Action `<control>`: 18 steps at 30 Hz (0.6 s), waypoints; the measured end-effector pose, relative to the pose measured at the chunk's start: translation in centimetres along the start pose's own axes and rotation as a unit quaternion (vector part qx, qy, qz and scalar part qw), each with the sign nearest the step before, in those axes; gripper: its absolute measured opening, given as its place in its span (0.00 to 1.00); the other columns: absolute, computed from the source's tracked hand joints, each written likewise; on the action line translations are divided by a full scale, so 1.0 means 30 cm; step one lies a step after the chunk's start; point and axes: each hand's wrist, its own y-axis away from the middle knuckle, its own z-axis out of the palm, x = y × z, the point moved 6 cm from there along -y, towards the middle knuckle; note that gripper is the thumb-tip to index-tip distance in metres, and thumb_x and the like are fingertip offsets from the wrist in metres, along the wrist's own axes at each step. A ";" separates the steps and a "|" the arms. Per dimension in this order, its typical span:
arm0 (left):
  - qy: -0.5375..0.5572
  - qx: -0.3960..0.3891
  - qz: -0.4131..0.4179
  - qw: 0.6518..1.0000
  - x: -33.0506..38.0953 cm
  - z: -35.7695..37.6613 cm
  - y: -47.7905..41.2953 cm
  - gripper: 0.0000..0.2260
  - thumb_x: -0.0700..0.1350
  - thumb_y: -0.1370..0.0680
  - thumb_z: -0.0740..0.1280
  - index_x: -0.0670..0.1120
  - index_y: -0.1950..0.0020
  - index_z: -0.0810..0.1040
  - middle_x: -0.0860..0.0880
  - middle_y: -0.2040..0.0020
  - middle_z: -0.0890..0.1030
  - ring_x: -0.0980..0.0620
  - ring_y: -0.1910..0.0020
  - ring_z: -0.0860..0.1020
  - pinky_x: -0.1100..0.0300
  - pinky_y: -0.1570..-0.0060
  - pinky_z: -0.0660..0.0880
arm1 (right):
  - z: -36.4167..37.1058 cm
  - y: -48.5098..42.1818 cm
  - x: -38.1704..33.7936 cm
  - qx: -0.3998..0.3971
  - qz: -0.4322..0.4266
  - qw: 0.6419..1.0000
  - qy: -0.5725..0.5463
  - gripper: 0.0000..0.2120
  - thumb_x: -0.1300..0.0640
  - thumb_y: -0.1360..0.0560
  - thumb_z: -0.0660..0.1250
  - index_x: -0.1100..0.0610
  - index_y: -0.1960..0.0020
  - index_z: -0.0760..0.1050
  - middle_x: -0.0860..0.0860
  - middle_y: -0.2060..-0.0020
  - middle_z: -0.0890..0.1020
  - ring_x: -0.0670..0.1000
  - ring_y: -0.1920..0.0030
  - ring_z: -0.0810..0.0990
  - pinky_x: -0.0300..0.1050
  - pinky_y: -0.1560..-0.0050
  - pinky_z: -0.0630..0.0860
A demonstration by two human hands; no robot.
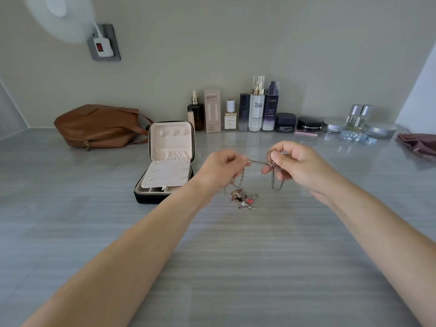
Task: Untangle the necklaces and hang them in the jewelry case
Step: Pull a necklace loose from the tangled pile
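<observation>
Left hand (221,168), right hand (292,161) pinch chain (258,162) near jewelry case (149,198).

Home dressing table: skincare bottles (258,107), leather bag (99,125), wall socket (103,42)

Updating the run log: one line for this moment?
left hand pinches chain | right hand pinches chain | tangled pile on table | jewelry case open

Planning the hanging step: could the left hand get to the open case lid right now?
Probably yes. The jewelry case stands open just beside the left hand, nothing between them; but that hand pinches a chain shared with the right hand.
</observation>
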 end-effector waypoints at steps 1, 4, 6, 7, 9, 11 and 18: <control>-0.007 0.035 0.010 0.999 0.004 -0.019 -0.007 0.10 0.43 0.22 0.62 0.43 0.62 0.77 0.52 0.73 0.70 0.61 0.81 0.64 0.70 0.78 0.61 | -0.010 -0.003 0.006 0.015 0.010 1.000 0.004 0.10 0.60 0.21 0.58 0.53 0.60 0.71 0.51 0.65 0.82 0.43 0.77 0.68 0.36 0.70 0.69; -0.049 0.096 0.023 0.994 0.008 -0.061 -0.023 0.13 0.43 0.22 0.61 0.48 0.67 0.75 0.50 0.74 0.69 0.60 0.83 0.63 0.69 0.78 0.62 | -0.056 -0.009 0.022 0.072 0.031 0.997 0.001 0.10 0.59 0.21 0.58 0.53 0.61 0.71 0.50 0.63 0.82 0.42 0.80 0.70 0.37 0.70 0.71; -0.067 0.131 0.025 0.989 0.003 -0.089 -0.028 0.14 0.42 0.23 0.62 0.48 0.69 0.73 0.50 0.73 0.71 0.60 0.84 0.65 0.70 0.80 0.62 | -0.090 -0.012 0.040 0.117 0.053 0.991 -0.043 0.10 0.59 0.21 0.58 0.53 0.61 0.71 0.51 0.63 0.81 0.42 0.78 0.75 0.39 0.68 0.70; -0.076 0.145 0.026 0.986 -0.001 -0.102 -0.030 0.14 0.41 0.23 0.62 0.48 0.69 0.73 0.49 0.73 0.72 0.61 0.84 0.65 0.71 0.81 0.62 | -0.107 -0.011 0.051 0.138 0.070 0.985 -0.080 0.10 0.59 0.21 0.58 0.54 0.60 0.71 0.52 0.63 0.80 0.44 0.74 0.78 0.39 0.67 0.70; -0.112 0.162 0.029 0.980 -0.009 -0.123 -0.036 0.13 0.41 0.24 0.62 0.48 0.69 0.73 0.50 0.73 0.73 0.61 0.83 0.67 0.71 0.81 0.62 | -0.138 -0.008 0.081 0.172 0.112 0.967 -0.152 0.09 0.59 0.22 0.58 0.55 0.60 0.71 0.54 0.63 0.80 0.50 0.65 0.81 0.40 0.63 0.72; -0.160 0.169 0.030 0.972 -0.018 -0.138 -0.045 0.12 0.42 0.24 0.62 0.48 0.69 0.73 0.51 0.74 0.74 0.60 0.81 0.68 0.68 0.79 0.64 | -0.168 -0.006 0.113 0.192 0.147 0.952 -0.186 0.06 0.60 0.23 0.60 0.57 0.58 0.72 0.54 0.63 0.79 0.52 0.61 0.81 0.41 0.60 0.75; -0.339 0.110 -0.005 0.934 -0.055 -0.115 -0.090 0.09 0.42 0.26 0.62 0.38 0.61 0.78 0.48 0.73 0.74 0.46 0.69 0.72 0.59 0.66 0.69 | -0.275 -0.009 0.216 0.224 0.180 0.957 -0.043 0.03 0.65 0.27 0.66 0.63 0.59 0.76 0.55 0.70 0.77 0.46 0.74 0.75 0.32 0.79 0.72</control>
